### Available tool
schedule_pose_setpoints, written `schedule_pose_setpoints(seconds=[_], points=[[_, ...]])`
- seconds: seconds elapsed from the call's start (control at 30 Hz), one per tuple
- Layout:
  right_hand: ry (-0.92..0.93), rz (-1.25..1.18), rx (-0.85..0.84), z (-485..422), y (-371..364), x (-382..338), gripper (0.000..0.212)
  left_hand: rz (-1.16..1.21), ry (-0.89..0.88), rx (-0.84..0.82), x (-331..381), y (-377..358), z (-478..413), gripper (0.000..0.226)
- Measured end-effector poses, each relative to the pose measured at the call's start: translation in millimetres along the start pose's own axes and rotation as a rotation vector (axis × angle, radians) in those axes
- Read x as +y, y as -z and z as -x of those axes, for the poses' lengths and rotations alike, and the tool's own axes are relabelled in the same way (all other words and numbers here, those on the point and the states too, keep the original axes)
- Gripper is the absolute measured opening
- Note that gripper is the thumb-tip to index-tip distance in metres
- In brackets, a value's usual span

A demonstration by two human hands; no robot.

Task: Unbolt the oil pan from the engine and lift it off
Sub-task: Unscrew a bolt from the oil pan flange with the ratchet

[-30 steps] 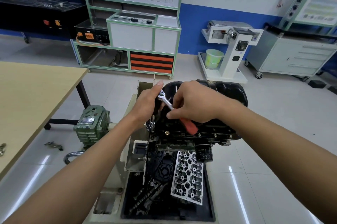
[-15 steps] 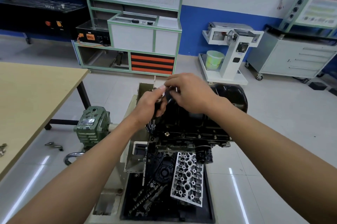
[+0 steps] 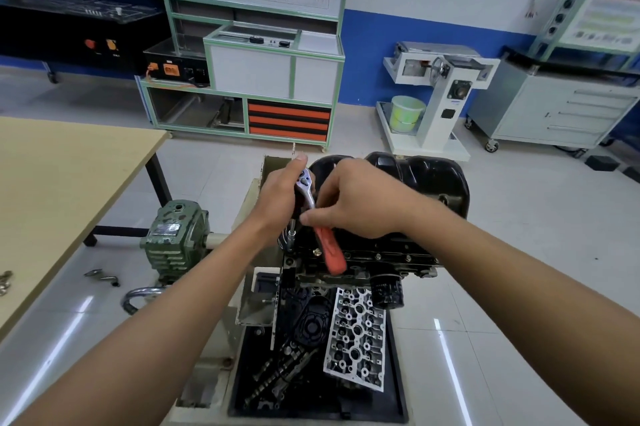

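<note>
The black oil pan point(image 3: 426, 179) sits on top of the upturned engine point(image 3: 374, 257) on its stand. A ratchet with a chrome head point(image 3: 304, 183) and an orange handle point(image 3: 330, 250) stands over the pan's near left corner, its extension point(image 3: 292, 235) reaching down to the flange. My left hand point(image 3: 282, 198) holds the ratchet head and extension, thumb up. My right hand point(image 3: 360, 200) grips the handle's upper part, fingers curled over it. Several bolts show along the flange's front edge.
A tray point(image 3: 398, 398) below the engine holds a silver cylinder head point(image 3: 356, 339), camshafts and a black cover. A green gearbox point(image 3: 175, 235) is on the stand's left. A wooden table point(image 3: 52, 183) stands left, cabinets and a white machine point(image 3: 440, 96) behind.
My right hand has swung the orange handle back toward me from the far side of the pan. My left hand stays at the ratchet head.
</note>
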State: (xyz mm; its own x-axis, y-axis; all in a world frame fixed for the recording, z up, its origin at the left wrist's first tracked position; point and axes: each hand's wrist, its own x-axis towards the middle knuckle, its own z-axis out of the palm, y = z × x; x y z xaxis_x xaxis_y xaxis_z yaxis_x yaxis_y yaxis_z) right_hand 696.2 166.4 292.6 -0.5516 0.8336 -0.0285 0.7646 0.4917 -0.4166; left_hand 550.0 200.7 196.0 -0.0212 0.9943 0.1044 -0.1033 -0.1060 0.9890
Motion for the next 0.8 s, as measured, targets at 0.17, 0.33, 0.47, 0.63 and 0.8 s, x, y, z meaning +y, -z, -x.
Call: schedule_pose_setpoints(seconds=[0.17,0.33,0.47,0.63,0.8], points=[[0.011,0.355,0.080,-12.1,15.7,13.9,0.011,-0.119,-0.056,-0.252,2.0,17.0,3.1,0.051],[0.065,0.272,0.197,-39.8,4.1,23.1,0.038,-0.163,-0.101,-0.407,-3.4,4.8,9.8,0.053],[0.189,0.187,0.229,-40.3,-5.6,28.4,0.031,-0.143,-0.111,-0.383,-2.8,8.5,7.4,0.052],[0.072,0.363,0.256,-30.3,3.9,32.1,0.020,-0.143,-0.066,-0.108,-2.3,6.0,2.1,0.056],[-0.033,0.285,0.166,-18.3,4.9,10.3,0.038,-0.141,-0.009,0.038,-4.5,-5.9,-3.5,0.057]])
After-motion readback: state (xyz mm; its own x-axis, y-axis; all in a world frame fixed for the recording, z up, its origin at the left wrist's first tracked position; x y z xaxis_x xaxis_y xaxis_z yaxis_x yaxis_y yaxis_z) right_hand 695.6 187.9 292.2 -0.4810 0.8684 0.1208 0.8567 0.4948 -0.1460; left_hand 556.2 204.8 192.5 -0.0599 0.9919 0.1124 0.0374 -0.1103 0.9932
